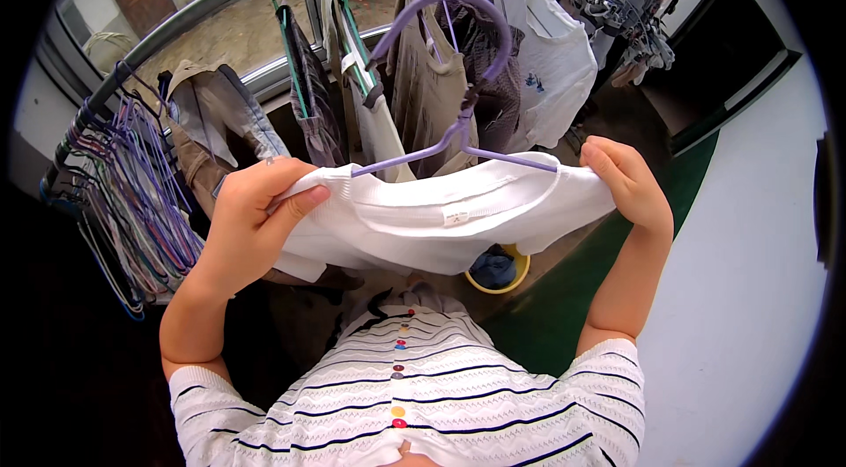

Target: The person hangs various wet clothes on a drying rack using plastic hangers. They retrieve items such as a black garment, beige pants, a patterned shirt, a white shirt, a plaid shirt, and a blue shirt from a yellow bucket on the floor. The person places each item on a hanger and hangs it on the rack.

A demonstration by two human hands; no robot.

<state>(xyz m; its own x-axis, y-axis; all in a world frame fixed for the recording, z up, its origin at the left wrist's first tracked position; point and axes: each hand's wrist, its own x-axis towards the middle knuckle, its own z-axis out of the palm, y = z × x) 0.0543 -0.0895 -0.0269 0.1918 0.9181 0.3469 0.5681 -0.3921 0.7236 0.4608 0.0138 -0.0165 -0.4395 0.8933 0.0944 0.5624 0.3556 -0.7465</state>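
Observation:
Stretched out before me is a white shirt [423, 233], its ribbed neckline facing up and a small label inside the collar. A purple hanger [426, 150] sits within its neck opening, with the shoulder bars running under the fabric and the large hook standing up. My left hand [264, 203] pinches the shirt at the left shoulder, thumb on top. At the right shoulder my right hand [630, 185] grips the cloth between thumb and fingers. The lower part of the shirt is folded away from view.
A metal rail [211, 0] curves across the far side. From it hang a beige sleeveless top [432, 70], a white top [546, 53] and other clothes. Several bare hangers [132, 185] bunch at the left. A yellow basin [498, 286] holding dark cloth stands on the floor below.

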